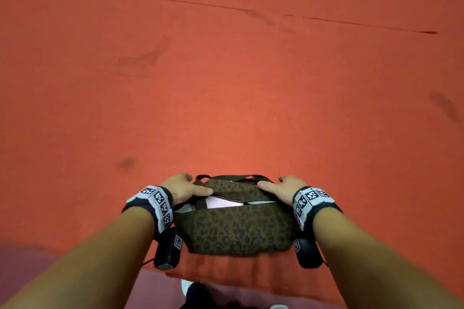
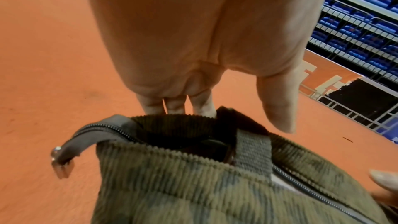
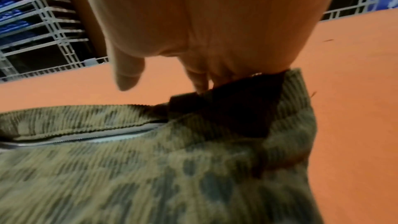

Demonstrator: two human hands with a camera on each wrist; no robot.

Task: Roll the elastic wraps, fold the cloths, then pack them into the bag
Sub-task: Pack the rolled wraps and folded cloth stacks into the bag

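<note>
Up close, the left hand is hooking three curled fingers over the far rim of the leopard-print corduroy bag at its left end, its thumb pointing free above the webbing strap, while the right hand is curling its fingers behind the bag's right end and lying its thumb flat along the top edge. Both hands are therefore gripping the bag, which is sitting on the red mat close to the mat's near edge, directly in front of the person. Its zipper is standing partly open, and a pale folded cloth is showing in the gap; whether the rolled wraps are lying underneath cannot be told. Judging by this, the packing looks nearly finished, with closing or settling the bag as the step in hand. Trouble could come from the open mouth: if the hands are pulling the ends apart or tipping the soft bag, the cloth could ride up and snag in the zipper teeth or slide out, and the bag could slip off the mat's edge. Only the head view is showing the cloth and both hands together; the left wrist view alone is revealing the loose zipper tail with its metal end, and both wrist views are taking in wire racks beyond the mat.
</note>
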